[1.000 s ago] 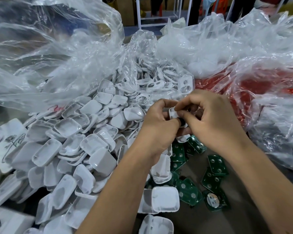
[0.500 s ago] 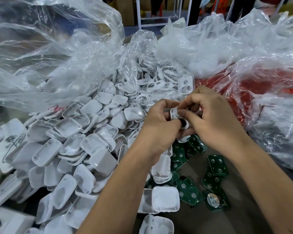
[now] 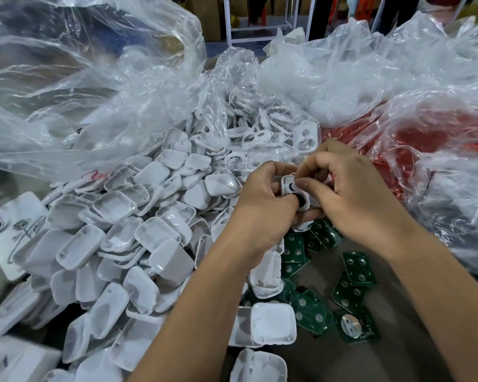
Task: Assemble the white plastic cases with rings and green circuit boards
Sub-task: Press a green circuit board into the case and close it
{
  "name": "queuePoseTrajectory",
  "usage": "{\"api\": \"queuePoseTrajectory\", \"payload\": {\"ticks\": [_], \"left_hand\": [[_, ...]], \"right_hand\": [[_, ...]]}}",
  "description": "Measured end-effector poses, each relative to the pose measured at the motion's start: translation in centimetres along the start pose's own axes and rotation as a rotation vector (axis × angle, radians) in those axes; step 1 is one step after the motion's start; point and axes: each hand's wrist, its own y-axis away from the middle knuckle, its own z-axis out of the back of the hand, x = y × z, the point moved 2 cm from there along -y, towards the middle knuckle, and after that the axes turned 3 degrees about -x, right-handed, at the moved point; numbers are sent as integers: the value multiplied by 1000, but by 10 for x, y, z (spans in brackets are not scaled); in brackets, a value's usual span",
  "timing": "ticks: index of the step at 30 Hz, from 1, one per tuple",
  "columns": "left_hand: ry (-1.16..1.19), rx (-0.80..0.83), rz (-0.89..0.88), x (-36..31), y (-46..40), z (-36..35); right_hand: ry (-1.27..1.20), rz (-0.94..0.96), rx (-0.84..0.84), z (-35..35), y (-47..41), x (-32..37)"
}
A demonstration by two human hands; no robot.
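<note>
At the left edge of the worktable (image 3: 398,362) a clear plastic bag (image 3: 89,86) slumps over a big heap of white cases (image 3: 116,244), spilling toward the middle. The left hand (image 3: 262,205) curls round one white case piece (image 3: 294,188) with two round holes, held up over the heap's right fringe. The right hand (image 3: 356,188) pinches the same piece from the other side, thumb on its face. Below them green circuit boards (image 3: 353,274) lie scattered on the bare tabletop. Along the right edge, more bags (image 3: 425,128) cover red parts.
</note>
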Motion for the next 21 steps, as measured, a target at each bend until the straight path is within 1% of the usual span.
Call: {"api": "queuePoseTrajectory", "payload": {"ticks": [4,11,15,18,21], "left_hand": [[9,5,-3,0,0,-1],[2,-4,-10,0,0,0],[3,-15,-6,1,-2,1],[1,-6,-2,1,-1,0],[27,8,-8,-1,0,-2]], "right_hand": [[-24,-13,10,1,0,0],[26,-15,34,0,-1,0],[14,-16,28,1,0,1],[-16,-20,31,2,0,2],[5,-20,32,1,0,2]]}}
